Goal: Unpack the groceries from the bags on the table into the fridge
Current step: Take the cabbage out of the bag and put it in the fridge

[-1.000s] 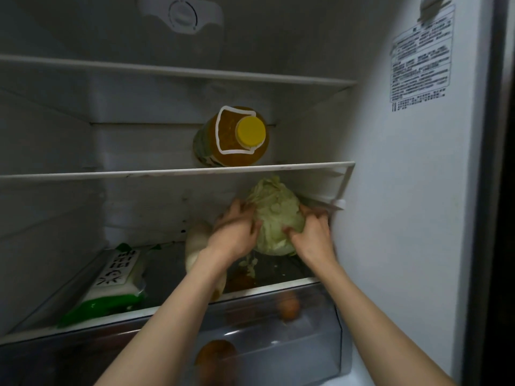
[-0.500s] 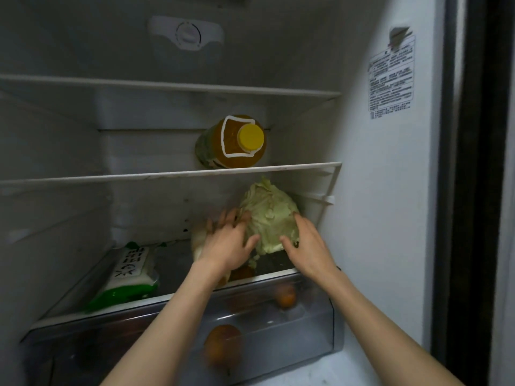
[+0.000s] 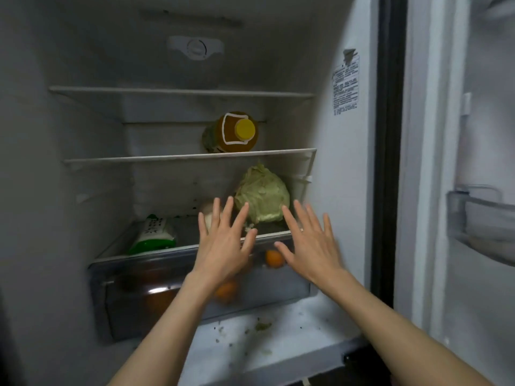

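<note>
A pale green cabbage [image 3: 263, 195] rests on the lowest glass shelf [image 3: 156, 250] of the open fridge, at the right. My left hand [image 3: 223, 240] and my right hand [image 3: 309, 243] hover in front of that shelf with fingers spread, both clear of the cabbage and holding nothing. A yellow-capped oil bottle [image 3: 231, 132] lies on the middle shelf [image 3: 139, 157]. A green and white packet [image 3: 154, 235] lies at the left of the lowest shelf. A pale round vegetable [image 3: 207, 213] sits partly hidden behind my left fingers.
Below the shelf is a clear crisper drawer [image 3: 281, 282] holding oranges [image 3: 273, 258]. Leaf scraps [image 3: 262, 325] litter the white fridge floor. The open door [image 3: 473, 190] stands at the right, with a door bin [image 3: 479, 218]. A bare top shelf [image 3: 181, 91] sits above.
Both hands have let go of the cabbage and pulled back toward me with fingers spread. The cabbage stays on the shelf. My view has backed away from the fridge.
</note>
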### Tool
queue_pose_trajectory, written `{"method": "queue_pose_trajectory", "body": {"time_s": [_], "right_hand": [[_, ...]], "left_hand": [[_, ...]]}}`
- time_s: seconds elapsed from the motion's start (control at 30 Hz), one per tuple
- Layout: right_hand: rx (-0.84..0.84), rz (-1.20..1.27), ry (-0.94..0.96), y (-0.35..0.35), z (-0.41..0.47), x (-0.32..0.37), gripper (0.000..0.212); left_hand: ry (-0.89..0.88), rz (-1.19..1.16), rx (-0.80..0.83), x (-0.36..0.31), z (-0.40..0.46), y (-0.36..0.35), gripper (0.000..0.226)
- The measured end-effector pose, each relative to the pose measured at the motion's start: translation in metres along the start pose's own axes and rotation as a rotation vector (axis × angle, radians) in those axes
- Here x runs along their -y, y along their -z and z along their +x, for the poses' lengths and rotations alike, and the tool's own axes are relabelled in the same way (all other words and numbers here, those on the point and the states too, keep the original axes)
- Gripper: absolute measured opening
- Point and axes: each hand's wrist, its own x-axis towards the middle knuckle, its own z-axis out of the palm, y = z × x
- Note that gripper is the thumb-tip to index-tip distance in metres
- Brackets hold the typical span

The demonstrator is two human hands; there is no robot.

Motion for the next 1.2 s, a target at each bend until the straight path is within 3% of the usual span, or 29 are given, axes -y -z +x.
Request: {"method": "queue_pose_trajectory", "body": {"time_s": [0.1,0.23,0.57,0.77,1.1,1.2], "right_hand": [[0.032,0.026,0.026,0.020,-0.045,0.000,0.072],[0.010,0.050,0.116,0.039,-0.114,-0.005,0.072],[0.009,0.197,0.174,0.115,-0.228,0.052,0.072],[0.036,0.408,0.128,0.155,-0.274,0.130,0.070],[0.133,0.497,0.273,0.159,-0.340,0.319,0.074],[0.175,0.508,0.310,0.162,-0.341,0.365,0.066]], "left_hand": [[0.026,0.014,0.044,-0.022,-0.046,0.010,0.066],[0.076,0.021,0.110,-0.050,-0.114,0.034,0.059],[0.194,-0.021,0.093,-0.065,-0.284,0.128,0.073],[0.168,-0.018,-0.012,-0.039,-0.358,0.186,0.066],[0.038,-0.016,-0.163,0.072,-0.486,0.274,0.048],[0.121,-0.011,-0.242,0.107,-0.498,0.302,0.050]]}}
